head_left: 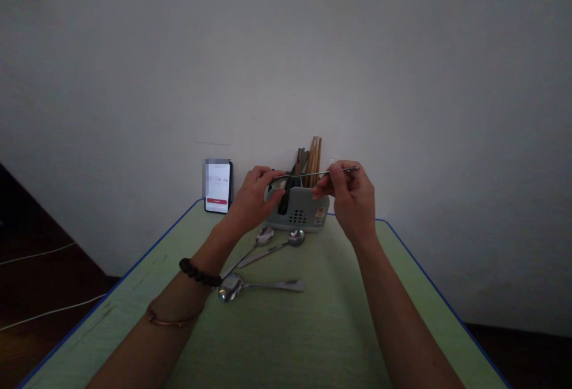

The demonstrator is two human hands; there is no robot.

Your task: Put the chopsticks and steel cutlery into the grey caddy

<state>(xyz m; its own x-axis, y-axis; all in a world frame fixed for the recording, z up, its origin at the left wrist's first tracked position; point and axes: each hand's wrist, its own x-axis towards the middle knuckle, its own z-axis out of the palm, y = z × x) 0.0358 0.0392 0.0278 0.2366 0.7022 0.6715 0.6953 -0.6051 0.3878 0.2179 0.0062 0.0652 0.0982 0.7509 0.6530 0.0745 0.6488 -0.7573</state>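
A metal spoon (308,174) is held level in front of the grey cutlery holder (308,201). My right hand (351,198) pinches its handle between thumb and fingers. At the other end, the fingers of my left hand (254,195) are closed about the bowl, which they partly hide. Below the hands, three more spoons lie on the table: one spoon (264,236) angled toward my left wrist, another spoon (296,237) beside it, and a nearer spoon (273,285) lying crosswise.
Wooden chopsticks (315,159) and dark-handled utensils (298,162) stand in the holder. A phone (217,186) with a lit timer screen leans against the wall (286,67) at the left. The green table (286,341) has a blue edge. White cords (53,311) run along the left.
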